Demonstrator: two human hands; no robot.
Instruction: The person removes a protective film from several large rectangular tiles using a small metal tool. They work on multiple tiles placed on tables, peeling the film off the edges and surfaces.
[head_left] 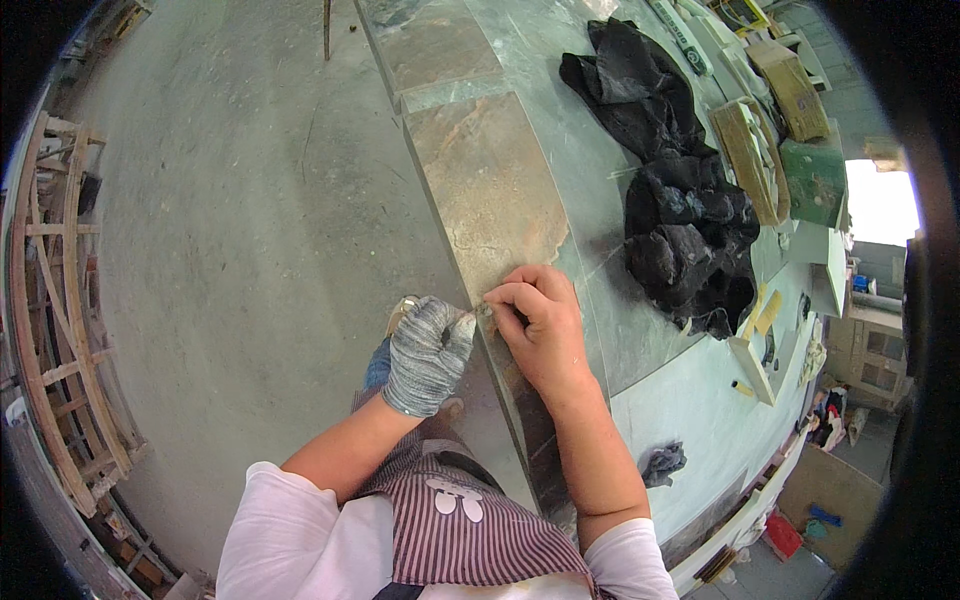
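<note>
A brown-grey stone-look slab [490, 185] lies along the left edge of the workbench. At its near left corner my bare right hand [545, 325] is closed in a pinch, the fingertips close to the slab's edge. Just left of that, my left hand [430, 355], in a grey knitted glove, is also pinched, its thumb and finger nearly meeting the right fingertips at the edge. Whatever the fingers hold is too small or too hidden to tell. A narrower dark strip of the edge [522, 420] runs toward my body under my right forearm.
A second slab [430, 45] lies farther along the bench edge. Crumpled black cloth [690, 210] sits on the bench right of my hands, with a small dark rag [663, 464] nearer. Cardboard boxes [790, 85] stand at the far right. A wooden rack [62, 300] is across the floor, left.
</note>
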